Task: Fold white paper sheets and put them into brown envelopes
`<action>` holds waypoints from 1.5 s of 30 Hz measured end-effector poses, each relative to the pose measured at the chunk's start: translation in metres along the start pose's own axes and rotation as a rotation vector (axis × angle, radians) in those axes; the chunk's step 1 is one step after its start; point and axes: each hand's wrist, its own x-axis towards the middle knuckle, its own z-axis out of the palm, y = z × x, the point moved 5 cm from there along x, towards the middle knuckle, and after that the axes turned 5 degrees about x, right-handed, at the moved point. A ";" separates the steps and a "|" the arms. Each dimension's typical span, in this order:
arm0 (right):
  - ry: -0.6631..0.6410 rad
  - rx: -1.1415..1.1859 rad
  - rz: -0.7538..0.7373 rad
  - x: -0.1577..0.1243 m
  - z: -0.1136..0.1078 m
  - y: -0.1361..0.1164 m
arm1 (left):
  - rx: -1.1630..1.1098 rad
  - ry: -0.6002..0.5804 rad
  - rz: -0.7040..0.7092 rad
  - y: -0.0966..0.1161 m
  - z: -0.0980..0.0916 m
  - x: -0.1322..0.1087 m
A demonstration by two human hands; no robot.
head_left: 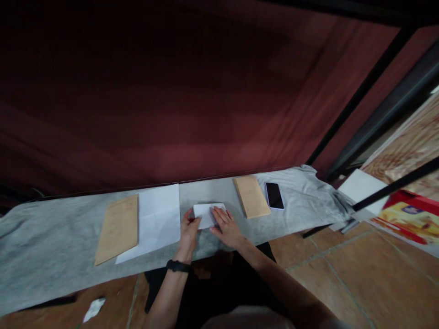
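Observation:
A folded sheet of white paper (203, 211) lies on the grey cloth in front of me. My left hand (189, 228) pinches its left edge between thumb and fingers. Flat across its right part rests my right hand (226, 227), fingers stretched out and pressing down on the paper. To the left are larger white sheets (159, 214), partly under a brown envelope (120, 226). On the right sits a stack of brown envelopes (253, 196), with a dark-screened phone (275, 196) beside it.
The grey cloth (55, 242) covers a long narrow table against a dark red curtain (192, 114). At the right are black metal bars (363, 96) and a red and yellow box (411, 217). A crumpled white scrap (93, 309) lies on the tiled floor (325, 274).

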 end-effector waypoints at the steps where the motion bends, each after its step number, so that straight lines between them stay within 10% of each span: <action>1: 0.010 0.109 -0.011 0.002 -0.002 -0.007 | -0.034 -0.022 0.019 0.006 0.002 -0.003; 6: 0.309 0.823 0.325 0.020 -0.008 -0.006 | -0.253 -0.076 -0.014 0.023 0.006 -0.016; 15: 0.518 1.331 0.635 0.007 0.016 0.026 | -0.334 -0.084 -0.096 -0.013 0.010 -0.012; 22: 0.485 0.581 0.488 -0.018 -0.005 0.057 | 0.056 -0.169 0.132 -0.024 -0.001 0.035; 30: 0.077 -0.123 0.112 -0.005 0.026 0.025 | 0.693 -0.091 0.512 -0.013 0.009 0.037; 34: 0.028 -0.256 0.134 -0.007 0.034 0.023 | 0.901 0.064 0.704 -0.009 0.026 0.006; 39: -0.039 -0.302 0.079 -0.010 0.033 0.023 | 1.090 -0.192 0.783 -0.030 0.066 -0.019; 45: 0.034 -0.329 0.126 -0.013 0.027 0.035 | 1.175 -0.124 0.804 -0.040 0.047 -0.014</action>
